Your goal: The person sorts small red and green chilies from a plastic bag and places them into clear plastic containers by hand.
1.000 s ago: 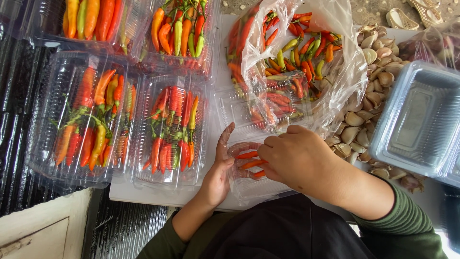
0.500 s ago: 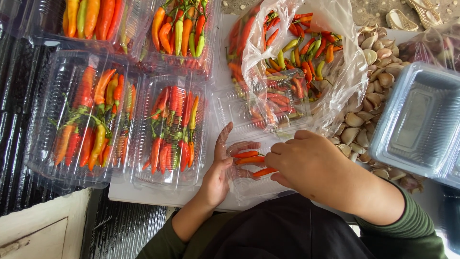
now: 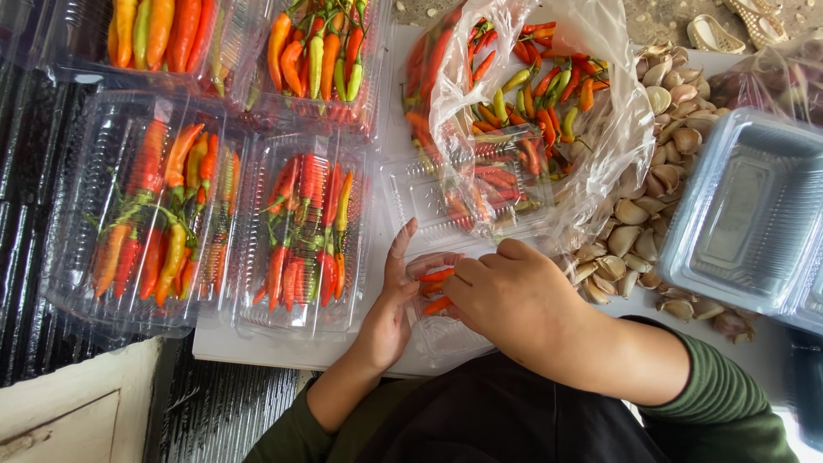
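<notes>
Red and orange chillies (image 3: pixel 437 290) lie in a small clear plastic tray (image 3: pixel 441 330) at the near edge of the desk (image 3: pixel 283 351), right between my two hands. My left hand (image 3: pixel 390 304) stands on its edge against the tray's left side, fingers stretched out flat and pointing away from me, gripping nothing. My right hand (image 3: pixel 514 300) is curled over the tray from the right, its fingertips down among the chillies; I cannot tell whether they have pinched one or only touch them.

Just beyond the tray, toward the far edge, another clear tray (image 3: pixel 467 193) holds a few red chillies, and behind it a loose plastic bag (image 3: pixel 591 111) spills red, orange and green ones. To the left of my left hand sit two filled, closed packs of chillies (image 3: pixel 304 231) (image 3: pixel 146 214) side by side, reaching the desk's left edge, with two more packs (image 3: pixel 321 60) (image 3: pixel 163 39) behind them at the far left corner. To the right of my right hand a heap of garlic cloves (image 3: pixel 651 189) runs along the desk, and a stack of empty trays (image 3: pixel 746 214) rests at the right edge.
</notes>
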